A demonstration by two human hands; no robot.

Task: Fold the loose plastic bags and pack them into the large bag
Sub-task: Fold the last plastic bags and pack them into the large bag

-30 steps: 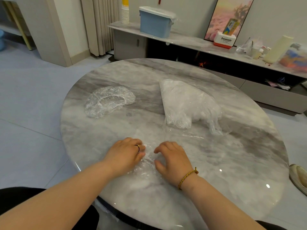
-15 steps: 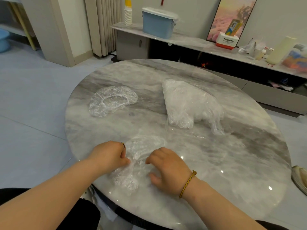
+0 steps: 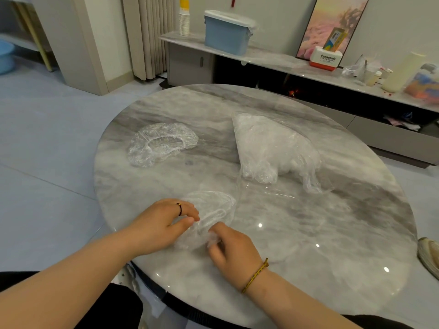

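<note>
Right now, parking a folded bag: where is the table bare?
Widest: the right side of the table, between the large bag and the near rim. Narrower: between the loose bag and the large bag. Crowded: near edge, where left hand and right hand grip the crumpled bag.

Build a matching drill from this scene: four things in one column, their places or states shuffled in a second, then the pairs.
Things
1. large bag
2. left bag
3. near bag
4. blue bin

Places or states
A. on the shelf behind the table
B. pinched by the left hand and the right hand
C. lying alone on the table, untouched
D. on the table, stuffed with plastic

Pairs: 1-D, 2-C, 3-B, 4-A
</note>
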